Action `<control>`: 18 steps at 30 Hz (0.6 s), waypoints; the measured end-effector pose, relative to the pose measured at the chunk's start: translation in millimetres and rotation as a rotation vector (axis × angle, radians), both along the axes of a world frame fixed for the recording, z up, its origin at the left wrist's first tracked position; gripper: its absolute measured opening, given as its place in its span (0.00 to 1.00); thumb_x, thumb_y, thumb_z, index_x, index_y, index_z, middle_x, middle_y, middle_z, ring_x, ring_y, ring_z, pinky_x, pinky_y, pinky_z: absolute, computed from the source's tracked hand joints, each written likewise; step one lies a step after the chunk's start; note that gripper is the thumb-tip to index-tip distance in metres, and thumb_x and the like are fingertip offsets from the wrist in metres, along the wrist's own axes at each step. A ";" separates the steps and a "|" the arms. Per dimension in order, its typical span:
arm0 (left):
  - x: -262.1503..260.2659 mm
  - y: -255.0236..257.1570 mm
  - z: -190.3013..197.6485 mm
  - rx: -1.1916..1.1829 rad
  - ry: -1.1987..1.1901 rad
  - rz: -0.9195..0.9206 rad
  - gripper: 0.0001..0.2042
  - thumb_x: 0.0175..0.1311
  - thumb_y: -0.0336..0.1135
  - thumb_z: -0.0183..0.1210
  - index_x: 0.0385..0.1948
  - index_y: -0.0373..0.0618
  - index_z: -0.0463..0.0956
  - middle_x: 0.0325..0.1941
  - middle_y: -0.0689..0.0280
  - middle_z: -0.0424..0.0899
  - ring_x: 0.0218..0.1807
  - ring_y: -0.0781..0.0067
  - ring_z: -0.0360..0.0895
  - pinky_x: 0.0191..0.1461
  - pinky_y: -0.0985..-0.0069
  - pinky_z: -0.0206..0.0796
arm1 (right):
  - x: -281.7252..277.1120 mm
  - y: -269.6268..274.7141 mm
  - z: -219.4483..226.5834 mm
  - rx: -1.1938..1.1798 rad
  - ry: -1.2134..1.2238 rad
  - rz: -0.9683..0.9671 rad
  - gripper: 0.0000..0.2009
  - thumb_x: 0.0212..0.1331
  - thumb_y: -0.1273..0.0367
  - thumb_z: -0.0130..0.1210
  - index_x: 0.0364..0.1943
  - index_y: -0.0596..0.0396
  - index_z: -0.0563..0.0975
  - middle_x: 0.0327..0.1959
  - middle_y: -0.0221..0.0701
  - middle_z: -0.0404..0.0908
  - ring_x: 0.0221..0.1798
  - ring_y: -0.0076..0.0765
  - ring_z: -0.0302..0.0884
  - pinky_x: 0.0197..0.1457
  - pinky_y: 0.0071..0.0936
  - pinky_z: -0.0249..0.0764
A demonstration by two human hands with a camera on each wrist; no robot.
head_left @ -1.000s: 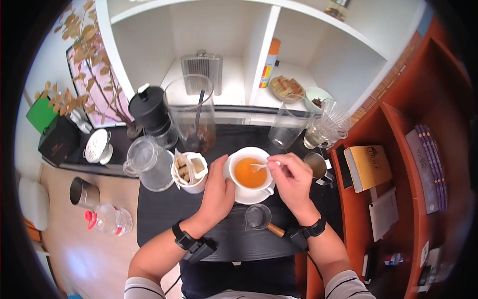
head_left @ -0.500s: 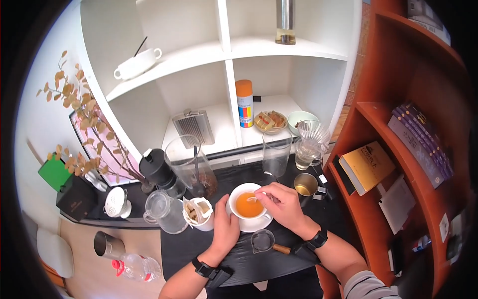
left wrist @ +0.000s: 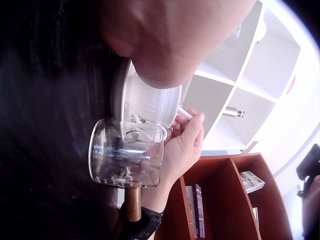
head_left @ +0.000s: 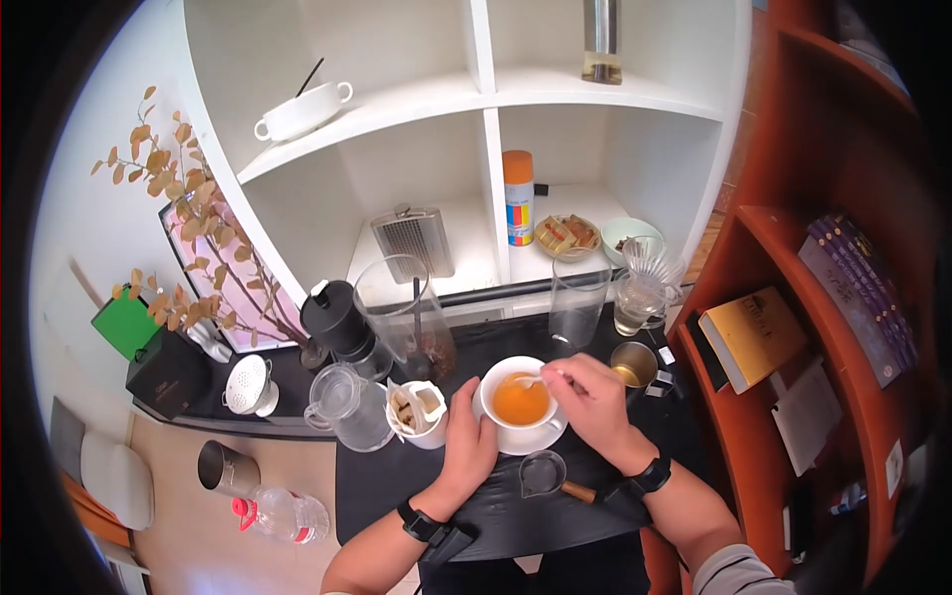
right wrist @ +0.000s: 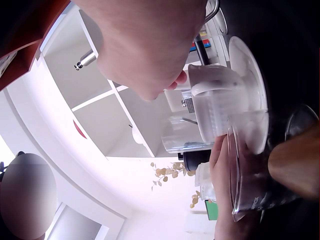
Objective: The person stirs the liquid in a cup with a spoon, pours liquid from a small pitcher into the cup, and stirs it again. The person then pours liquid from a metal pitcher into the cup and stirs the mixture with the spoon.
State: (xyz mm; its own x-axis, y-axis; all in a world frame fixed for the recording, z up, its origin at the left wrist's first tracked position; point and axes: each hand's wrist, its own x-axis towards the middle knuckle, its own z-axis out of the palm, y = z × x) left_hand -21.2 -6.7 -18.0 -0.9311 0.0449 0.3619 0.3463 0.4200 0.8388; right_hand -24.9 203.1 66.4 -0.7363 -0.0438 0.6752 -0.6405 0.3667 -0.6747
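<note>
The right hand (head_left: pixel 595 405) pinches a white spoon (head_left: pixel 534 380) in the teacup (head_left: pixel 487 402); likely stirring, best kept gentle. The left hand (head_left: pixel 468 443), fingers extended beside the teacup, should steady it.

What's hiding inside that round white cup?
Inside the cup is orange liquid, with a slim white stirrer dipping in. The right hand pinches the stirrer and covers part of it. The cup's bottom can't be made out through the liquid.

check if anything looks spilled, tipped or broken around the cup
Nothing stands out: the amber liquid sits within the white cup, no spill shows on the visible saucer, and the small glass pitcher nearby stands upright with no damage showing.
</note>
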 end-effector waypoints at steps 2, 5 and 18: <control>3.1 -1.0 1.7 0.003 -0.001 -0.009 0.27 0.68 0.22 0.52 0.70 0.28 0.64 0.67 0.39 0.75 0.69 0.36 0.73 0.76 0.52 0.62 | -2.7 4.1 -7.4 0.010 0.062 -0.098 0.04 0.69 0.75 0.67 0.38 0.62 0.85 0.28 0.33 0.83 0.25 0.26 0.78 0.28 0.24 0.70; 2.4 0.4 -1.6 0.027 -0.025 -0.003 0.28 0.68 0.22 0.52 0.71 0.29 0.64 0.67 0.39 0.74 0.70 0.36 0.73 0.76 0.53 0.63 | -1.5 2.8 -10.7 0.001 0.022 -0.046 0.03 0.68 0.75 0.67 0.38 0.62 0.85 0.27 0.33 0.82 0.24 0.26 0.77 0.27 0.24 0.68; 3.5 -0.5 3.4 -0.010 -0.017 0.007 0.27 0.72 0.25 0.56 0.72 0.31 0.64 0.67 0.44 0.78 0.70 0.47 0.76 0.74 0.60 0.67 | 1.0 -0.1 -14.3 -0.002 -0.055 0.034 0.03 0.67 0.75 0.67 0.38 0.61 0.86 0.27 0.33 0.82 0.25 0.29 0.78 0.29 0.26 0.70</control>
